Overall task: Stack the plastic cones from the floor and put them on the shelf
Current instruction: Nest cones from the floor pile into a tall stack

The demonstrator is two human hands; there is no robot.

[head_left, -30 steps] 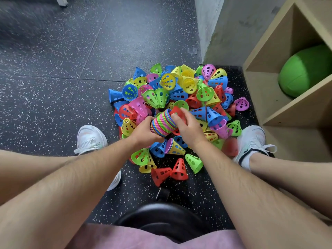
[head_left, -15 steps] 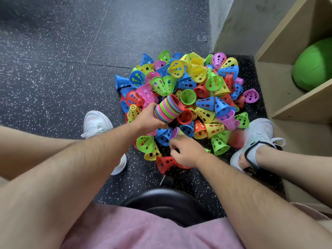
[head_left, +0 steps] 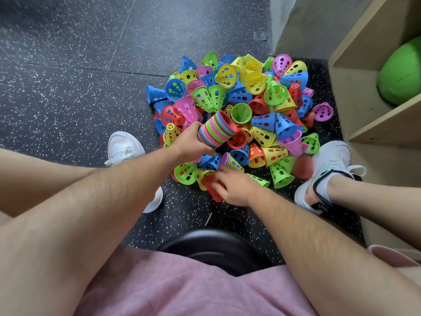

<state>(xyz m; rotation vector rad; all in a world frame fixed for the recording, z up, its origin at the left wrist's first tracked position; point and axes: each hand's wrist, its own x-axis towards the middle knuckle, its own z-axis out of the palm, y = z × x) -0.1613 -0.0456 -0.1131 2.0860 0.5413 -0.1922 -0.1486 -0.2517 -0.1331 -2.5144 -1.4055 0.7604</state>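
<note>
Dark speckled floor (head_left: 68, 76) runs up to a wall corner, and on it, at twelve o'clock from the seated person, lies a heap (head_left: 257, 87) of loose, holed cones in many colours. At two o'clock stands the shelf (head_left: 355, 92), with a green ball (head_left: 401, 71) in its upper compartment.

The person's left hand (head_left: 190, 142) grips a stack (head_left: 216, 130) of nested cones, fingers curled round it. The stack is tilted, its open mouth toward one o'clock, just above the heap. Their right hand (head_left: 237, 188) is down at the heap's six o'clock edge, fingers closed on a red cone (head_left: 211, 188) that lies on the floor.

I would say the step in hand is fetching the next cone. It then needs lifting clear, turning narrow end first, and pushing into the stack's mouth. So much of the heap is loose that the shelf looks a long way off.
</note>
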